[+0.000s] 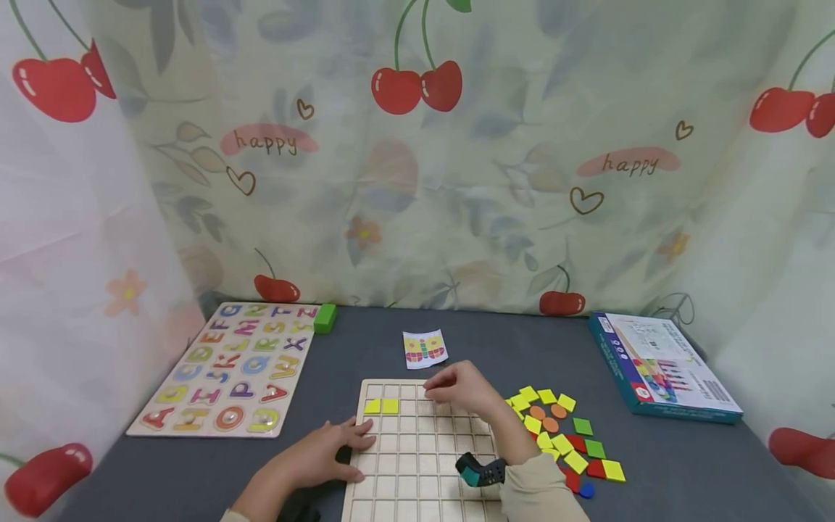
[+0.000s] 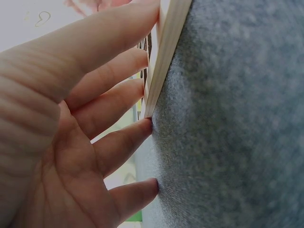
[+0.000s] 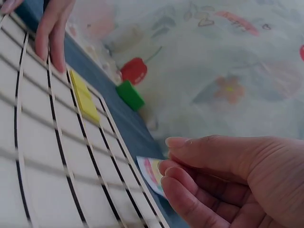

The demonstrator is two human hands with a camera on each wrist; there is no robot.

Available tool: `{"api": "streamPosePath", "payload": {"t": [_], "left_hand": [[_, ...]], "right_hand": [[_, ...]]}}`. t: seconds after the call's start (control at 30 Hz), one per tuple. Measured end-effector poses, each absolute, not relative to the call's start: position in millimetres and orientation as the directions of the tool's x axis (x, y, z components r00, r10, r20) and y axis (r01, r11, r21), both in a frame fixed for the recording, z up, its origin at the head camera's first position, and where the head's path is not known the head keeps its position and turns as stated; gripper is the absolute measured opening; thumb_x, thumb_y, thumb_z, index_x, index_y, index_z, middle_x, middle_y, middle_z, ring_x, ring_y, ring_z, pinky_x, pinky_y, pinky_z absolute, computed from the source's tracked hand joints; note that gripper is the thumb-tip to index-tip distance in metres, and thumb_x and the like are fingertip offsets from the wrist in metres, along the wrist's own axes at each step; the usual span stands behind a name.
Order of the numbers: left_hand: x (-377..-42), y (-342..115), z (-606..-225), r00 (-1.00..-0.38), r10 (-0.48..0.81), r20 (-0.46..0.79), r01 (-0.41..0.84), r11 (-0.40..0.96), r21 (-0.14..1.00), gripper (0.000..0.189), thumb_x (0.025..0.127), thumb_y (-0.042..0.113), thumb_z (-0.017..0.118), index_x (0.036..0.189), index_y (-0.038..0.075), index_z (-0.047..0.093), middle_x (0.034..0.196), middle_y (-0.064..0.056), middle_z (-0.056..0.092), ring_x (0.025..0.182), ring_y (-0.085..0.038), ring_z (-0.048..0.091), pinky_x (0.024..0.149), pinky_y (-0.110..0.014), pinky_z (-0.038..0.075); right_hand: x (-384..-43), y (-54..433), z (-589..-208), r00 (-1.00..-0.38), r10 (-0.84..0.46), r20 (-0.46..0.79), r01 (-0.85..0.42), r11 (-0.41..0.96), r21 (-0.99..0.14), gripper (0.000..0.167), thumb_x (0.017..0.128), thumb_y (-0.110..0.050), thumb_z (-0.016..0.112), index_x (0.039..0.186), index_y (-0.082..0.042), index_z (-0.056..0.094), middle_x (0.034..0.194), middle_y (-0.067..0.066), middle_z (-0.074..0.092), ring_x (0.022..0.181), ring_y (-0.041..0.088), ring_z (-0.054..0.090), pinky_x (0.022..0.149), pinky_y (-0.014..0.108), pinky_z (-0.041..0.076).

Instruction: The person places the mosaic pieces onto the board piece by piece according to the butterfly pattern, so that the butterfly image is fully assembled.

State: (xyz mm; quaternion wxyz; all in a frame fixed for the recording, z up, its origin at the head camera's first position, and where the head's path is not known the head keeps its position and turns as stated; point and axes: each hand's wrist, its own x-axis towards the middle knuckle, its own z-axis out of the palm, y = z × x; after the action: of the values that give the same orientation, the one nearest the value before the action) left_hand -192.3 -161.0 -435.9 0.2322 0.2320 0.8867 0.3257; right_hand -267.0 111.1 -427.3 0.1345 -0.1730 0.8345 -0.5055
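A pale wooden grid board (image 1: 407, 464) lies on the dark table, with two yellow square tiles (image 1: 390, 406) side by side near its upper left corner. At its left edge rests my left hand (image 1: 326, 453), fingers spread and thumb apart; in the left wrist view fingertips touch the board's side (image 2: 164, 52) and the grey cloth. My right hand (image 1: 459, 391) is over the board's far right part. In the right wrist view its fingers are curled, with thumb (image 3: 178, 142) and fingertips close together and no tile showing between them. Beyond the board lies a picture card (image 1: 425, 349) with a butterfly pattern.
Right of the board is a loose spread of yellow, red and green tiles (image 1: 575, 461) and orange discs (image 1: 551, 425). A flat box (image 1: 672, 362) lies further right. On the left are an alphabet puzzle board (image 1: 225, 370) and a green block (image 1: 325, 319). A patterned curtain (image 1: 496, 181) hangs behind.
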Motion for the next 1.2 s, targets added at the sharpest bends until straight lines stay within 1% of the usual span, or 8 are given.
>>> {"api": "streamPosePath", "payload": {"t": [0.13, 0.27, 0.53, 0.67, 0.8, 0.97, 1.03, 1.2], "left_hand": [[-192, -162, -437, -0.781, 0.570, -0.256, 0.265, 0.673, 0.691, 0.060, 0.077, 0.029, 0.074, 0.130, 0.007, 0.056, 0.146, -0.010, 0.041, 0.139, -0.041, 0.024, 0.107, -0.069, 0.010], [-192, -162, -437, -0.780, 0.573, -0.250, 0.274, 0.673, 0.687, 0.060, 0.077, 0.029, 0.074, 0.129, 0.006, 0.055, 0.146, -0.011, 0.041, 0.139, -0.042, 0.025, 0.106, -0.070, 0.011], [-193, -162, -434, -0.787, 0.561, -0.256, 0.252, 0.671, 0.697, 0.060, 0.077, 0.029, 0.074, 0.129, 0.008, 0.056, 0.146, -0.009, 0.041, 0.140, -0.040, 0.024, 0.107, -0.069, 0.009], [-194, -161, -434, -0.784, 0.564, -0.259, 0.253, 0.672, 0.697, 0.060, 0.077, 0.029, 0.074, 0.130, 0.008, 0.056, 0.146, -0.009, 0.041, 0.140, -0.040, 0.024, 0.107, -0.069, 0.009], [-194, -161, -435, -0.781, 0.567, -0.262, 0.256, 0.673, 0.694, 0.060, 0.077, 0.029, 0.074, 0.130, 0.008, 0.055, 0.146, -0.009, 0.041, 0.140, -0.040, 0.024, 0.107, -0.069, 0.009], [-194, -160, -435, -0.783, 0.567, -0.257, 0.262, 0.675, 0.690, 0.060, 0.077, 0.029, 0.074, 0.130, 0.008, 0.055, 0.146, -0.010, 0.041, 0.139, -0.040, 0.025, 0.107, -0.069, 0.010], [-193, -160, -436, -0.783, 0.567, -0.255, 0.265, 0.675, 0.688, 0.061, 0.076, 0.029, 0.074, 0.130, 0.007, 0.056, 0.146, -0.010, 0.041, 0.139, -0.040, 0.025, 0.107, -0.069, 0.011], [-193, -160, -437, -0.781, 0.572, -0.251, 0.271, 0.672, 0.690, 0.061, 0.076, 0.029, 0.074, 0.129, 0.006, 0.056, 0.146, -0.011, 0.041, 0.139, -0.041, 0.026, 0.106, -0.069, 0.011]], "right_hand": [[-266, 137, -428, -0.919, -0.390, -0.057, -0.147, 0.474, -0.868, 0.023, 0.083, -0.013, 0.070, 0.099, 0.002, 0.071, 0.091, 0.009, 0.071, 0.074, 0.014, 0.062, 0.070, 0.032, 0.055], [-267, 162, -432, -0.948, -0.310, -0.075, -0.104, 0.523, -0.846, 0.024, 0.082, -0.015, 0.070, 0.102, 0.000, 0.071, 0.091, 0.005, 0.069, 0.072, 0.012, 0.058, 0.067, 0.028, 0.053], [-261, 203, -435, -0.981, -0.181, -0.069, -0.036, 0.522, -0.852, 0.027, 0.084, -0.011, 0.068, 0.106, 0.005, 0.066, 0.096, 0.012, 0.068, 0.080, 0.018, 0.063, 0.072, 0.033, 0.056], [-257, 217, -436, -0.987, -0.118, -0.109, 0.022, 0.577, -0.816, 0.025, 0.080, -0.007, 0.071, 0.101, 0.005, 0.068, 0.090, 0.009, 0.067, 0.075, 0.015, 0.059, 0.068, 0.029, 0.053], [-255, 226, -439, -0.978, -0.157, -0.140, 0.016, 0.609, -0.793, 0.025, 0.076, -0.003, 0.074, 0.098, 0.008, 0.069, 0.080, 0.007, 0.063, 0.068, 0.015, 0.052, 0.060, 0.026, 0.047], [-256, 228, -441, -0.968, -0.226, -0.105, -0.055, 0.605, -0.794, 0.025, 0.075, -0.001, 0.074, 0.098, 0.009, 0.068, 0.076, 0.006, 0.059, 0.067, 0.015, 0.048, 0.055, 0.022, 0.043], [-256, 226, -442, -0.971, -0.222, -0.092, -0.066, 0.615, -0.786, 0.024, 0.075, -0.002, 0.074, 0.097, 0.008, 0.069, 0.076, 0.006, 0.058, 0.066, 0.015, 0.047, 0.054, 0.022, 0.042], [-256, 217, -447, -0.987, -0.141, -0.080, -0.035, 0.669, -0.743, 0.017, 0.073, -0.005, 0.077, 0.088, 0.000, 0.071, 0.075, 0.004, 0.056, 0.066, 0.016, 0.046, 0.055, 0.024, 0.041]]}}
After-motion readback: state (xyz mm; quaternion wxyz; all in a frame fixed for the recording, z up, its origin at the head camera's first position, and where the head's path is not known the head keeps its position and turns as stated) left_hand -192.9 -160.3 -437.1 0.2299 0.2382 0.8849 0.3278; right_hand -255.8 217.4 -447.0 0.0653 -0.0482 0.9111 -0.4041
